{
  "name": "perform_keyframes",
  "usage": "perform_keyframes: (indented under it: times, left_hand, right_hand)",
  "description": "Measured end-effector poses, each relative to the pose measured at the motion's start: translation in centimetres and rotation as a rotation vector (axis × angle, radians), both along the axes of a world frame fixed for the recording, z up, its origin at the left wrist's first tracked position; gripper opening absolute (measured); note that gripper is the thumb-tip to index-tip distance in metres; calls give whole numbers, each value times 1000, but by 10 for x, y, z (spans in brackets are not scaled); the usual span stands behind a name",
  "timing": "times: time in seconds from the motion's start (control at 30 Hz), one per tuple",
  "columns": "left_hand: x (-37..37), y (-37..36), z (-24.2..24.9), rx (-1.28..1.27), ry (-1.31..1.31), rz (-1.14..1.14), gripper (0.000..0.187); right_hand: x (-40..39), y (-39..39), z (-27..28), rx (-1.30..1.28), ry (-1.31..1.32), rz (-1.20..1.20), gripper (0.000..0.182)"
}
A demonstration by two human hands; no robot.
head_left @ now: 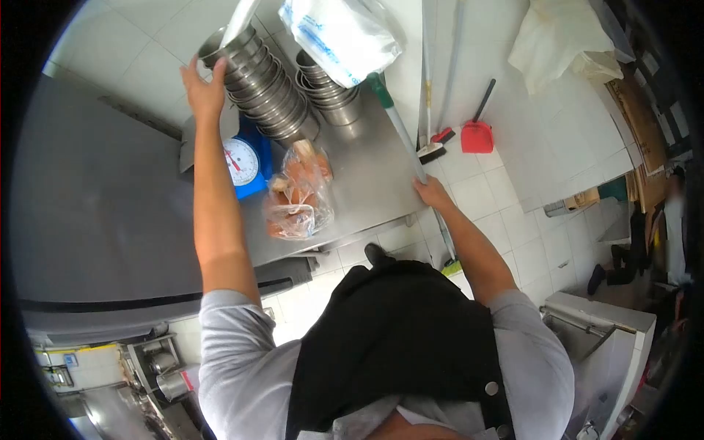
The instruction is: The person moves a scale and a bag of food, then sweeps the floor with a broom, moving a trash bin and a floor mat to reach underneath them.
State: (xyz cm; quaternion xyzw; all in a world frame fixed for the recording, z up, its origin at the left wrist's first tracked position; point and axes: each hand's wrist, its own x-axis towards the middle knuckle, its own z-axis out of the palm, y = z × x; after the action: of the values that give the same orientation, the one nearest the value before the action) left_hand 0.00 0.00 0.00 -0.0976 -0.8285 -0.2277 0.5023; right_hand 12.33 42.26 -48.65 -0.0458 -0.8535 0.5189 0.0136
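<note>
My left hand (204,88) reaches up to the top of a tall leaning stack of metal containers (268,92), its fingers and thumb round the rim. My right hand (433,192) is closed round a long pole (402,126) with a green end, beside the steel table's edge (381,180). A shorter stack of metal containers (334,99) stands right of the tall one, partly hidden by a white plastic bag (343,40). Below the stacks lies a clear bag of orange-brown items (299,198), next to a blue scale (244,163) with a round dial.
A red dustpan (477,137) and a brush (431,152) are on the tiled floor beyond the table's right side. A large grey appliance (103,205) fills the left. At the far right, a person's dark-clothed leg (623,268) shows.
</note>
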Motion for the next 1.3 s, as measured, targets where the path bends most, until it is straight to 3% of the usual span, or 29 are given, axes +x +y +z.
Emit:
perform_keyframes:
  times: [0.1,0.17,0.2,0.27,0.3,0.33,0.43,0.5,0.57,0.77,0.87,0.97,1.07,1.17,1.23,1.3]
  left_hand:
    - [94,-1,-63,152,102,-55,70]
    - [138,-49,-164,288,117,33,64]
    - [183,-58,-213,286,78,217,61]
    - [254,-71,-302,570,-129,501,71]
    - [273,-91,-357,706,-171,567,80]
    - [289,-97,-390,1001,-226,601,90]
    - [327,-93,-404,1829,-490,115,95]
    - [291,-123,-447,2175,-425,-214,92]
    - [275,-101,-435,2010,-505,-394,84]
    - [234,-73,-457,1984,-533,-322,63]
    - [218,-55,-419,1958,-519,-268,56]
    - [222,-41,-406,1959,-507,-287,55]
    - [236,-49,-436,1904,-585,-220,54]
    - [243,-60,-462,1889,-591,-306,53]
    - [245,-44,-443,1920,-560,-282,52]
    - [254,-42,-441,1942,-550,-273,53]
  right_hand:
    - [6,-4,0,-22,-120,-6,69]
    - [9,-1,-6,-28,-181,0,74]
    - [8,2,-15,-20,-194,-19,75]
    - [2,7,-34,-2,-220,-57,78]
    - [6,10,-19,-13,-188,-54,84]
    - [11,16,4,-23,-156,-50,90]
    - [15,24,22,13,-232,-12,98]
    - [8,31,34,28,-197,-14,100]
    - [-14,46,13,76,-221,-6,101]
    - [-19,70,13,-7,-271,-14,103]
    - [-27,73,42,-54,-273,-48,103]
    - [-40,80,36,-44,-269,-45,102]
    - [-18,86,28,-29,-276,-31,104]
    - [14,74,40,-22,-248,-40,111]
    - [16,74,54,-2,-269,-46,114]
    - [13,79,30,47,-309,-59,116]
